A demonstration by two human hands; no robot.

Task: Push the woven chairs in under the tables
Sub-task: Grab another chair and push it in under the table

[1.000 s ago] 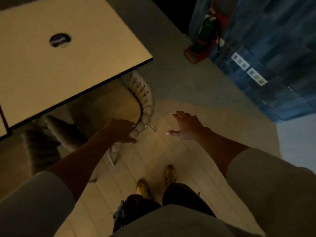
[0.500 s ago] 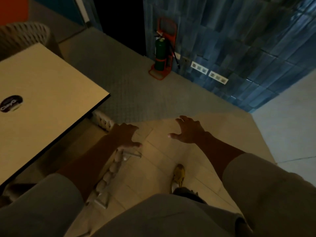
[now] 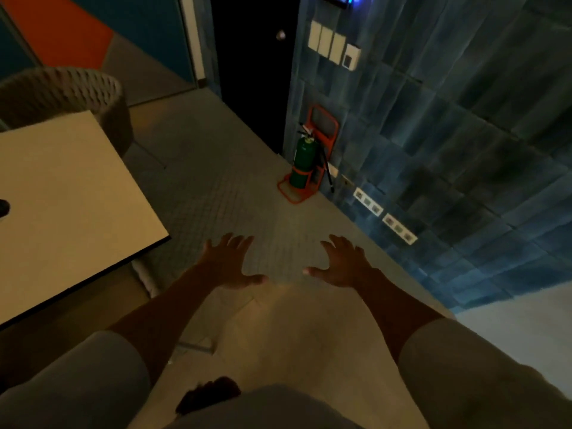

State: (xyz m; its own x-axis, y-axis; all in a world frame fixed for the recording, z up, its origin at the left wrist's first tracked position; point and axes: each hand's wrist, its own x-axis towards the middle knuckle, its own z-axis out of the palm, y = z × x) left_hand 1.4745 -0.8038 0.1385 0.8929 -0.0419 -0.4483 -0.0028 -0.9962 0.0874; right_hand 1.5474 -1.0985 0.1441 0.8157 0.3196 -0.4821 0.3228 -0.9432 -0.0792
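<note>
Head view, dim light, some blur.

Left hand point(image 3: 227, 264): fingers spread wide, palm down, holds nothing; over the floor point(image 3: 235, 193) just right of the table point(image 3: 68, 218) corner.
Right hand point(image 3: 343, 264): same pose, spread and empty; level with the left hand, apart from it.
Both forearms are bare, with grey sleeves point(image 3: 77, 385) at the bottom edge.

Near chair point(image 3: 145, 277): almost all of it is under the table. Only a pale woven strip shows just below the table's near-right edge, and a metal leg point(image 3: 195, 346) shows on the floor beside the left forearm. Neither hand touches it.
Far chair point(image 3: 68, 97): rounded woven back, upright, behind the table's far edge. Cannot tell how far its seat sits under the top.

Table top is pale with a dark edge; a dark round mark point(image 3: 3, 208) is cut off at the left border.

Container check: an orange stand point(image 3: 297, 196) on the floor against the blue tiled wall point(image 3: 464, 150) holds one green extinguisher point(image 3: 305, 162), upright, with its base inside the stand's ring. The stand's tall back frame rises behind it.

Two socket plates point(image 3: 368, 201) sit low on the wall right of the stand. Pale switches point(image 3: 326, 41) are higher up, beside a dark door point(image 3: 253, 72).
</note>
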